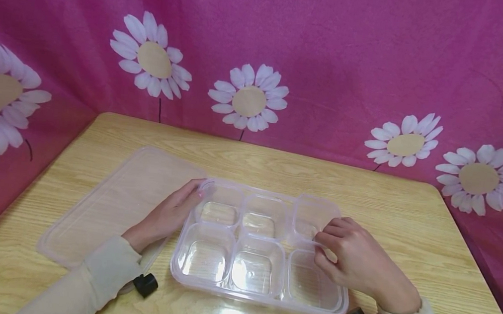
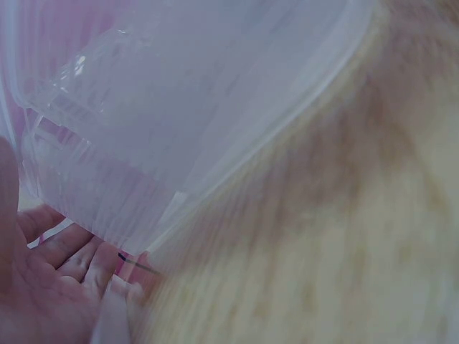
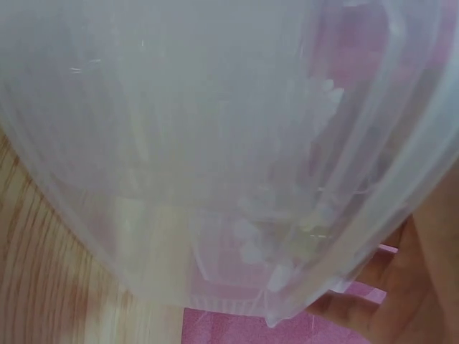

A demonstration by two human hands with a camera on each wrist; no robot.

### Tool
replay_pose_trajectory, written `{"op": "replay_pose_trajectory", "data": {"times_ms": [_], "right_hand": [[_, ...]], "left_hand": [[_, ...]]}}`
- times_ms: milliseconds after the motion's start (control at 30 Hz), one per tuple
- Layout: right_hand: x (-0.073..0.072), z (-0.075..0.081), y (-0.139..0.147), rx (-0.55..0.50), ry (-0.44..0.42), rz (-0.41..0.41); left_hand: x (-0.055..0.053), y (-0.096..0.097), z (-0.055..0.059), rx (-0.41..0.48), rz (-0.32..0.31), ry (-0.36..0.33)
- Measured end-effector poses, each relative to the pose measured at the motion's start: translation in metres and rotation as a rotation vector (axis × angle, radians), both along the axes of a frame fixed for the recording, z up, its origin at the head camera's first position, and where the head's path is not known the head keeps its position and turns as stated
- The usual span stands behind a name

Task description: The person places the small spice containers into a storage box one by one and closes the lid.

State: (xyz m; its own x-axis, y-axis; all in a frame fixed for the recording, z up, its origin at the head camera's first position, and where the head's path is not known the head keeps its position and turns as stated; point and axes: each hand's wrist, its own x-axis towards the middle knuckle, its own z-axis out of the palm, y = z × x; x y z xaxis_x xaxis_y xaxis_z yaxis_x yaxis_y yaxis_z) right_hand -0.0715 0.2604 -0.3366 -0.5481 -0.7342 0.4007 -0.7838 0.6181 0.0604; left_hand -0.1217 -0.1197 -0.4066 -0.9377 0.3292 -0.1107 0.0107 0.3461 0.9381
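Note:
A clear plastic box point(image 1: 257, 299) sits on the table, holding six small clear cups in two rows. The far right cup point(image 1: 316, 210) stands a little higher than its neighbours, its rim overlapping the box's far edge. My right hand point(image 1: 350, 255) pinches this cup at its near right side, fingers bent at the rim. At the box's far left corner, my left hand point(image 1: 175, 212) holds the rim with its thumb, and the left wrist view shows its fingers point(image 2: 75, 251) against the outer wall.
A flat translucent lid point(image 1: 108, 204) lies on the wooden table point(image 1: 386, 203) to the left, partly under my left forearm. A pink cloth point(image 1: 332, 59) with white daisies hangs behind the table and at its sides. Black straps point(image 1: 146, 285) hang at both wrists.

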Motion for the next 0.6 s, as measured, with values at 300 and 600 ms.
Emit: {"op": "replay_pose_trajectory", "data": {"times_ms": [300, 600], "right_hand": [[-0.001, -0.0026, -0.002, -0.001, -0.007, 0.019], [-0.0012, -0.0057, -0.0032, 0.006, -0.013, 0.018]], "left_hand": [[-0.0007, -0.0002, -0.001, 0.027, -0.01, 0.02], [0.0001, -0.0007, -0.0001, 0.018, -0.011, 0.034]]}}
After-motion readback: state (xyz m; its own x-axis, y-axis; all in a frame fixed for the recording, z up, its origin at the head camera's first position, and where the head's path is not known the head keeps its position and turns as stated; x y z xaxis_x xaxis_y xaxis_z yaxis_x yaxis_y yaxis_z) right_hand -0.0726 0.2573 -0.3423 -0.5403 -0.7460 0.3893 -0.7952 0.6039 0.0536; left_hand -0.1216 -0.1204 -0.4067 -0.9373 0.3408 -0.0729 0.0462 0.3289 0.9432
